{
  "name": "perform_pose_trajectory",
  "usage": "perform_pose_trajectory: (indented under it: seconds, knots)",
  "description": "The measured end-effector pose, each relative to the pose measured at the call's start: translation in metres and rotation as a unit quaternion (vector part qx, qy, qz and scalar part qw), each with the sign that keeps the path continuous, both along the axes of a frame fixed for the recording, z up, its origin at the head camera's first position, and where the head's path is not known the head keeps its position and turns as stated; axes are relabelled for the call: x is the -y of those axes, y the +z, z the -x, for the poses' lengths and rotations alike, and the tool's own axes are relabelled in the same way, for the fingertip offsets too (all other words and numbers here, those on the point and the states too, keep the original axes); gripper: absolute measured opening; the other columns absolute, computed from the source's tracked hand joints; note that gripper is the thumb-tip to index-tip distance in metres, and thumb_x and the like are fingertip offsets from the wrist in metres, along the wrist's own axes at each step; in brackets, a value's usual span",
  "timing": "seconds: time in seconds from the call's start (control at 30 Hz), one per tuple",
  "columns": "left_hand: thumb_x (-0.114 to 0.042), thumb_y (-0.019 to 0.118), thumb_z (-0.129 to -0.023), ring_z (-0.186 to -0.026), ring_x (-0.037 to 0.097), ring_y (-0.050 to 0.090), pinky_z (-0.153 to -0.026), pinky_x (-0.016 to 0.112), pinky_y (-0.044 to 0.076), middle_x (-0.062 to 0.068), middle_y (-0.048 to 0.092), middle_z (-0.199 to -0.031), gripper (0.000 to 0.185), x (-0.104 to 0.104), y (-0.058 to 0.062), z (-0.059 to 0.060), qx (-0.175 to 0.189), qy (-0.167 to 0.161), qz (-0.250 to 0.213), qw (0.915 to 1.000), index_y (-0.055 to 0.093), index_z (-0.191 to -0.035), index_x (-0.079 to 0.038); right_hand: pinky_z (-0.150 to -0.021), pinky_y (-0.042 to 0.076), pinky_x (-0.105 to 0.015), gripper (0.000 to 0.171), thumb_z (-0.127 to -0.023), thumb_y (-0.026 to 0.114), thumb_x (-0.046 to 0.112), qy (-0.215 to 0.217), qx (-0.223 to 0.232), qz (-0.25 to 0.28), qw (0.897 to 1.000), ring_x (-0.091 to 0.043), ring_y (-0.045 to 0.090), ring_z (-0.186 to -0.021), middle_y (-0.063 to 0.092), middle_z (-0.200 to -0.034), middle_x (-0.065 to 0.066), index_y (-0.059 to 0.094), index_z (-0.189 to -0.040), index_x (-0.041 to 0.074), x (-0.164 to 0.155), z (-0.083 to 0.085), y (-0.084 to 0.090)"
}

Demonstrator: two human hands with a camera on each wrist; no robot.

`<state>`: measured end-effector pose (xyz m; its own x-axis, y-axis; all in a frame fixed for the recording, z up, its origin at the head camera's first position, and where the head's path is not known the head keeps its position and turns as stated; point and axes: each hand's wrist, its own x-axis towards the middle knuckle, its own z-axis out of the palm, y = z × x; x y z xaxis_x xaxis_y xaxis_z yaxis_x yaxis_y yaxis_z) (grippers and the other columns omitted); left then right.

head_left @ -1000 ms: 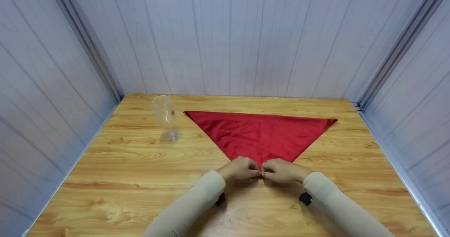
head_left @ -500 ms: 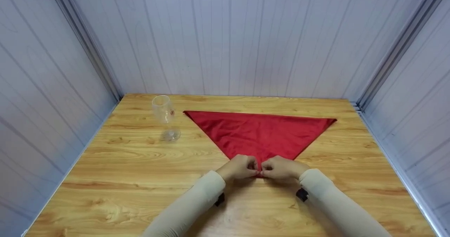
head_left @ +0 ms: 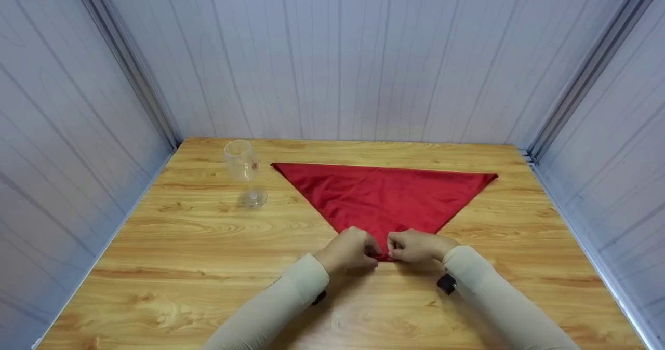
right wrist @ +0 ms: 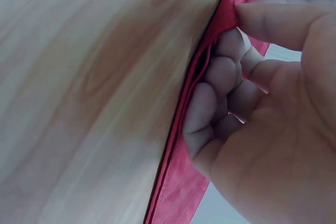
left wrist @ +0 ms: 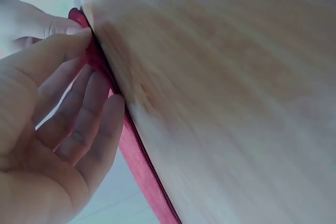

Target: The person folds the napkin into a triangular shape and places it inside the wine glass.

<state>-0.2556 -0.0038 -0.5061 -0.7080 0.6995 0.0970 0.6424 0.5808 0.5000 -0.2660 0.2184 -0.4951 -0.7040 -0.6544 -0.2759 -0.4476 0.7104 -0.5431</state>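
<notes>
Left hand (head_left: 349, 250) and right hand (head_left: 415, 246) each pinch the cloth (head_left: 384, 197) tip on the worktop (head_left: 182, 246); best keep both grips level, edges aligned; glass (head_left: 243, 173) stands apart.

Around the red cloth (head_left: 384, 197) you have bare wooden table (head_left: 519, 246) to its right and on the near side, while the wine glass (head_left: 243, 172) stands just off its far left corner and grey walls (head_left: 78, 132) close three sides.
</notes>
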Motion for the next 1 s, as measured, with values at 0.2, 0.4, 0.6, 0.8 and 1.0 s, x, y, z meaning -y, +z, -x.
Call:
perform_pose_trajectory:
  seconds: [0.2, 0.4, 0.6, 0.8, 1.0]
  knots:
    - [-0.016, 0.087, -0.079, -0.083, 0.000, 0.063, -0.074, 0.015, 0.049, -0.011, 0.074, -0.089, 0.017, 0.001, -0.001, 0.004, 0.014, 0.011, -0.001, 0.9998, 0.082, -0.096, -0.016, -0.071, 0.042, -0.031, 0.006, -0.096, 0.057, 0.010, -0.003, 0.006, 0.010, 1.000, -0.010, 0.050, -0.074, 0.055, -0.079, 0.007, 0.059, -0.092, 0.015, 0.000, 0.000, 0.000]
    - [-0.011, 0.079, -0.086, -0.085, 0.003, 0.064, -0.075, 0.017, 0.049, -0.009, 0.073, -0.087, 0.009, 0.000, -0.002, 0.006, 0.013, 0.003, 0.003, 0.9999, 0.081, -0.094, -0.014, -0.071, 0.042, -0.030, 0.007, -0.098, 0.057, 0.012, 0.006, 0.004, 0.042, 0.999, -0.010, 0.051, -0.076, 0.057, -0.082, 0.007, 0.059, -0.092, 0.015, -0.003, -0.003, -0.002]
    - [-0.015, 0.073, -0.093, -0.084, 0.002, 0.062, -0.075, 0.016, 0.048, -0.009, 0.072, -0.086, 0.007, 0.000, -0.003, 0.012, 0.030, -0.002, 0.011, 0.9995, 0.080, -0.094, -0.013, -0.068, 0.042, -0.029, 0.016, -0.095, 0.069, 0.026, -0.015, 0.030, 0.051, 0.998, -0.010, 0.050, -0.076, 0.055, -0.081, 0.004, 0.057, -0.097, 0.015, -0.008, -0.008, -0.003]
    - [-0.021, 0.073, -0.094, -0.079, 0.000, 0.058, -0.075, 0.018, 0.047, -0.010, 0.072, -0.085, 0.011, 0.002, -0.003, 0.020, 0.104, 0.021, 0.003, 0.9943, 0.080, -0.095, -0.012, -0.070, 0.041, -0.028, 0.027, -0.092, 0.073, 0.023, -0.003, 0.008, 0.060, 0.998, -0.010, 0.047, -0.076, 0.051, -0.081, 0.003, 0.055, -0.109, 0.012, -0.010, -0.011, -0.004]
    - [-0.025, 0.071, -0.094, -0.074, 0.000, 0.054, -0.072, 0.019, 0.045, -0.013, 0.068, -0.078, 0.014, 0.001, -0.003, 0.021, 0.147, 0.053, 0.004, 0.9877, 0.080, -0.092, -0.014, -0.070, 0.039, -0.029, 0.023, -0.094, 0.071, 0.023, 0.013, -0.021, 0.072, 0.997, -0.011, 0.044, -0.078, 0.050, -0.085, 0.001, 0.055, -0.107, 0.012, -0.014, -0.012, -0.007]
